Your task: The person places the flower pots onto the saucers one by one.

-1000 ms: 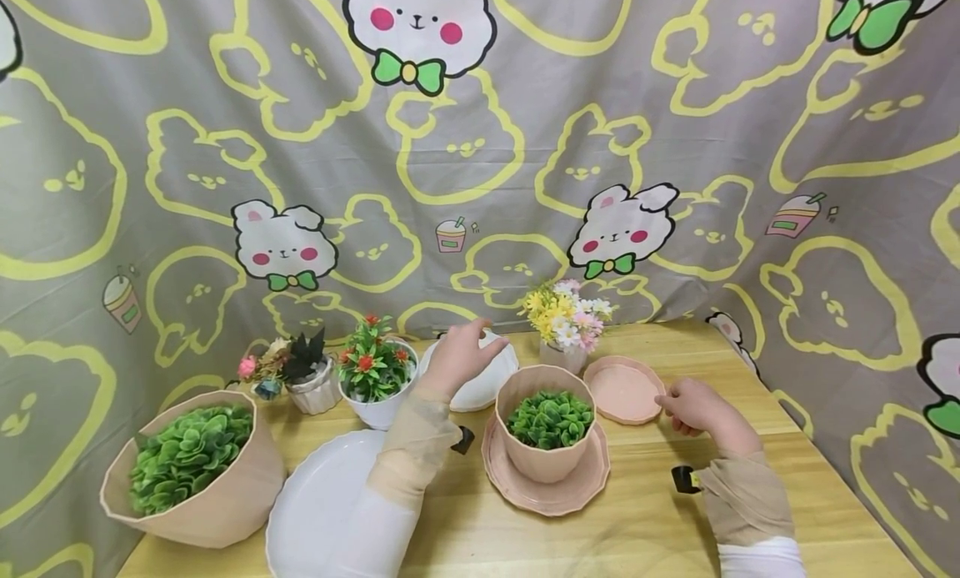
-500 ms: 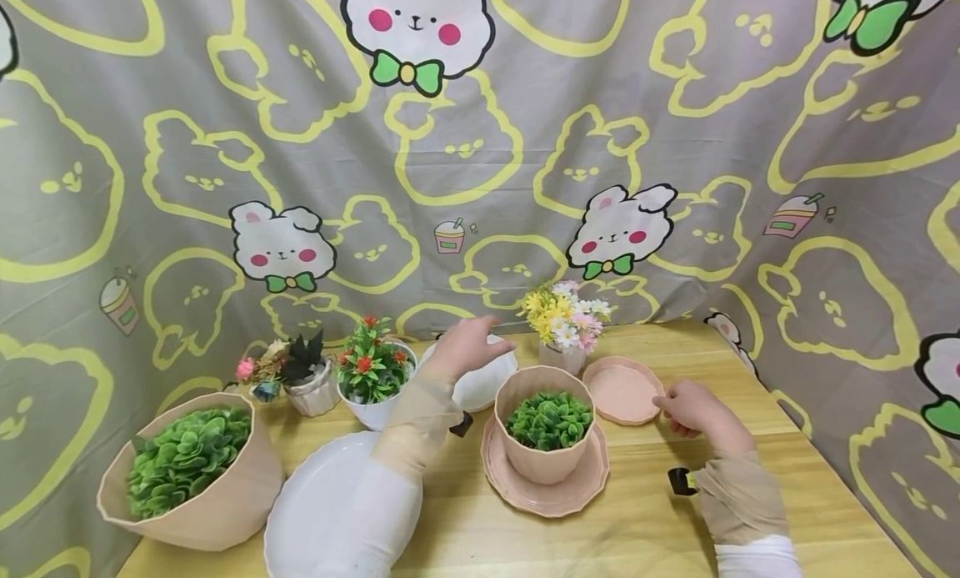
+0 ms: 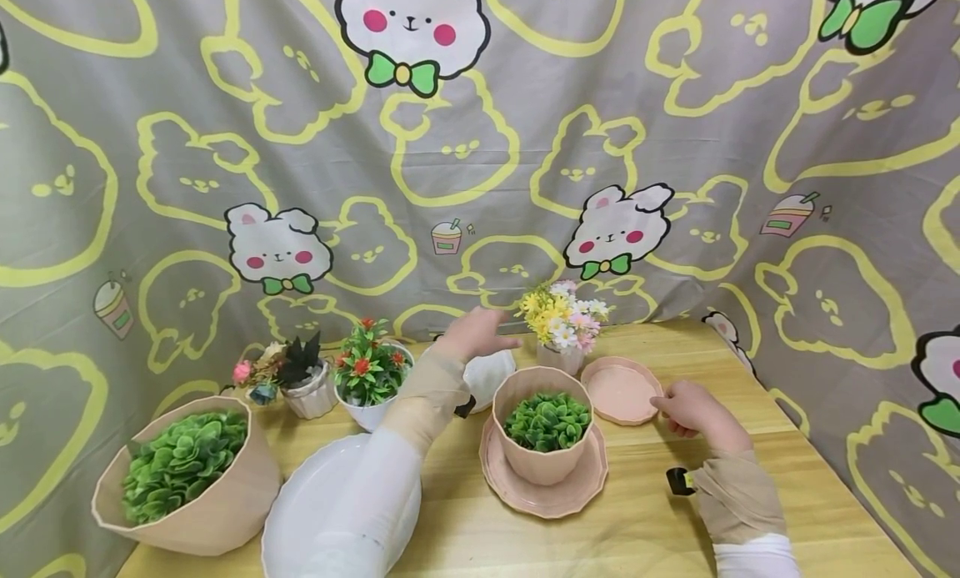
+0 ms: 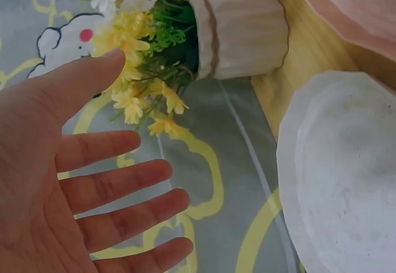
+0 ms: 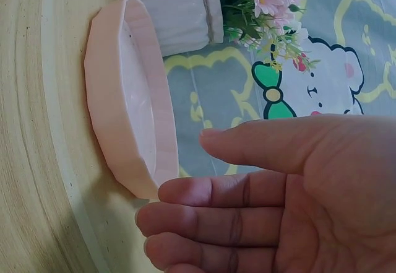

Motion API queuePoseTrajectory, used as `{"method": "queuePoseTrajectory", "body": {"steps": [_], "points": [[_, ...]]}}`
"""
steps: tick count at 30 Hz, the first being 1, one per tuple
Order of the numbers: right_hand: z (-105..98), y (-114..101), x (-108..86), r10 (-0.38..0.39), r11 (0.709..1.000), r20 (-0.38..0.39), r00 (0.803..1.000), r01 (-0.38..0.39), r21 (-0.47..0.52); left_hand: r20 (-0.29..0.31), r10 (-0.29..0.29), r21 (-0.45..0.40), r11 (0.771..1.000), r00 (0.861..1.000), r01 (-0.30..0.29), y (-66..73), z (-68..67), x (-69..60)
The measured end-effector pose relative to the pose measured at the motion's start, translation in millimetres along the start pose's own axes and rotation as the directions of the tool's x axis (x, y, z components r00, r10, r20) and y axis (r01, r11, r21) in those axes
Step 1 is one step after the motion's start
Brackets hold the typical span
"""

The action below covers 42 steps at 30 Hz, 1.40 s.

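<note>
Above the white saucer (image 3: 491, 379), my left hand (image 3: 474, 334) reaches with straight, spread fingers. It is close to the small white pot (image 3: 561, 359) of yellow, white and pink flowers. In the left wrist view the thumb overlaps the yellow flowers (image 4: 133, 93); I cannot tell whether it touches them. Beside the right edge of the small pink saucer (image 3: 621, 390) is my right hand (image 3: 696, 413), its fingers loosely bent and holding nothing. The right wrist view has the fingertips near the saucer's rim (image 5: 162, 124); contact is unclear.
A pink pot (image 3: 543, 465) with green leaves stands on a pink saucer (image 3: 542, 503) mid-table. On the left are a large pink pot (image 3: 213, 507), a white plate (image 3: 307, 503), a red-flowered plant (image 3: 367, 369) and a small pot (image 3: 311, 394). Patterned cloth (image 3: 480, 169) hangs behind.
My left hand has moved to the right and slightly away from me, from over the white saucer toward the flower pot. My right hand stays beside the pink saucer.
</note>
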State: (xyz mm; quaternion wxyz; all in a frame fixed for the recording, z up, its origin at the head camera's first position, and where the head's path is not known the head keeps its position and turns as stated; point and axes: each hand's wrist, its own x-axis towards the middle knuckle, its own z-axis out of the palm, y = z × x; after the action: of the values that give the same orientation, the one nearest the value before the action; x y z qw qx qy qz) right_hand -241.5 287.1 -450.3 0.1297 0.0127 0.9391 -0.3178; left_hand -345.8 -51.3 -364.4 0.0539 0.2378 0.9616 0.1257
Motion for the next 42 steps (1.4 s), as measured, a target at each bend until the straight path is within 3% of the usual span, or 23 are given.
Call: {"method": "queuePoseTrajectory", "body": {"steps": [16,30,42], "points": [[3.5,2.3,3.8,0.034,0.999,-0.021,0.999,-0.034,0.007,0.117,-0.046,-0.018,0.999,0.992,0.049,6.9,-8.4,24.3],[7.3,7.1,9.4,0.073,0.997,-0.063,0.995,-0.073,0.002,0.247,-0.015,0.028,1.0,0.969,0.009,8.4,6.0,50.2],[9.4,11.2,13.3,0.09,0.996,-0.053,0.995,-0.089,0.022,0.26,-0.08,0.071,0.995,0.962,0.063,17.6,6.3,66.9]]}}
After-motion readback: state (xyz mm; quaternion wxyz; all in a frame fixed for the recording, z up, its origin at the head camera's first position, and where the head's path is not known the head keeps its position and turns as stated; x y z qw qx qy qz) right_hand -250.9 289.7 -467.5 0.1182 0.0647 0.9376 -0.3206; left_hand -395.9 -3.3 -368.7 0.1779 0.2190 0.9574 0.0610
